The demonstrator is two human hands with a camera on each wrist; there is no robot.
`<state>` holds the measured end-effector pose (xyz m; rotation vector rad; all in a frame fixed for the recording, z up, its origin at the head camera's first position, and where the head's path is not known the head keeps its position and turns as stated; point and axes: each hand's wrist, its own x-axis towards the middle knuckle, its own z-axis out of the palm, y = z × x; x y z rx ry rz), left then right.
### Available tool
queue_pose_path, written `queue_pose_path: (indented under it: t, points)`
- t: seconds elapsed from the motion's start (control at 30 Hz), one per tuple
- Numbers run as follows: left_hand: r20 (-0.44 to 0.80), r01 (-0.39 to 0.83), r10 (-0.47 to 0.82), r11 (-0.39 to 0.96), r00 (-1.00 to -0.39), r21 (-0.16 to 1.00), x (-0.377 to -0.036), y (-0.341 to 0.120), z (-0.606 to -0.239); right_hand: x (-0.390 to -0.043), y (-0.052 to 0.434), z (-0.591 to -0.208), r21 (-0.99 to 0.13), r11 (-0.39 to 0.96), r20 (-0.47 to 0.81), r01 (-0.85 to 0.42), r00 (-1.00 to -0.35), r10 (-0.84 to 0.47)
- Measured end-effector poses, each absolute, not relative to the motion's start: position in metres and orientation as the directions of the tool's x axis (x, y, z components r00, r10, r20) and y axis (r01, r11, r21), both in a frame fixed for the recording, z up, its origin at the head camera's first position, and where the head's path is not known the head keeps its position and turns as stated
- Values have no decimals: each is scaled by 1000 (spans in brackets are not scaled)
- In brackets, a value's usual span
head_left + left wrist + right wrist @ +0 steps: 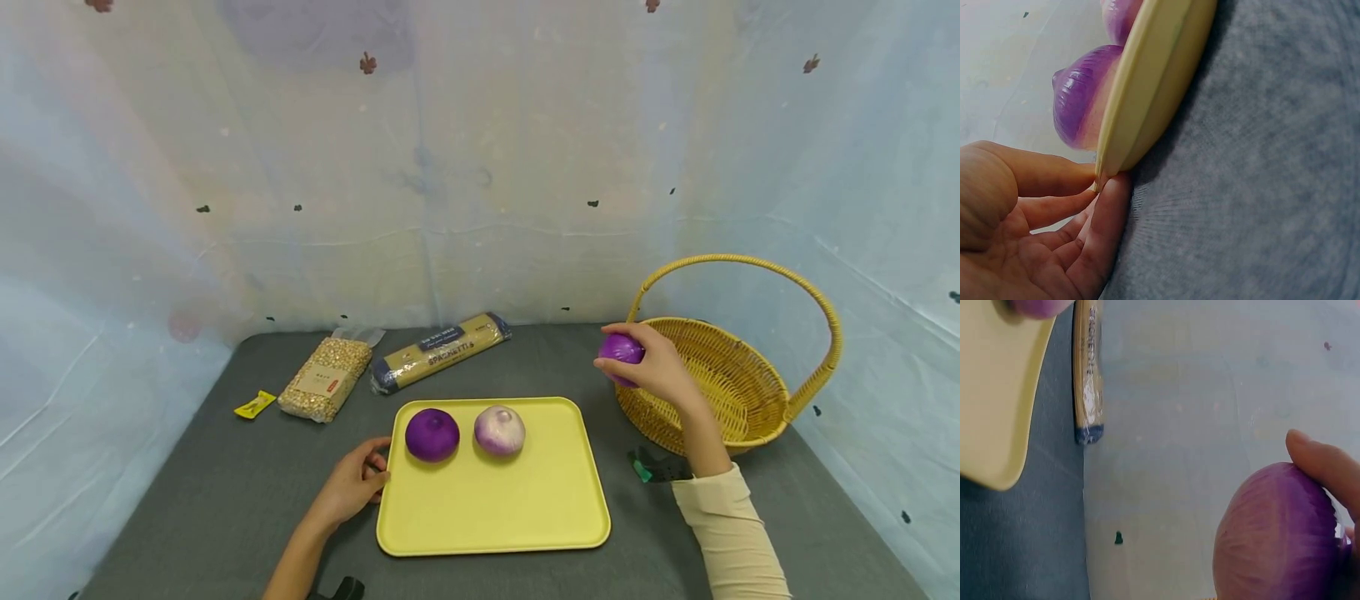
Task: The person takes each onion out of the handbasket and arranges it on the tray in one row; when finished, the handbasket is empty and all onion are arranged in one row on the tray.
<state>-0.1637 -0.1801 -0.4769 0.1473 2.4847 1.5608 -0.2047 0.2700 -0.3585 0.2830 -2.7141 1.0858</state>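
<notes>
My right hand grips a purple onion in the air, at the left rim of a wicker basket. In the right wrist view the held onion shows its ribbed skin, with part of the hand around it. At the left edge of a yellow tray, my left hand pinches the rim between thumb and fingers, which the left wrist view shows close up. On the tray sit a dark purple onion and a paler purple-and-white onion, side by side near the back.
Behind the tray lies a spaghetti pack. A bag of pale grains or beans and a small yellow packet are at the back left. A black item with a green part lies by the basket. A patterned curtain hangs behind the table.
</notes>
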Motion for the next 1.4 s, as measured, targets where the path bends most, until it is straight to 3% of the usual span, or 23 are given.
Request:
queue_pose_path:
  t: [0.93, 1.4]
  points:
    - [-104, -8, 201, 430, -974, 903, -165, -181, -479, -210, 230, -382, -659, 664, 284, -353, -934, -214]
    - [-109, -18, 176, 453, -978, 891, -168, -179, -482, -210, 221, -402, -680, 648, 251, -345, -939, -236]
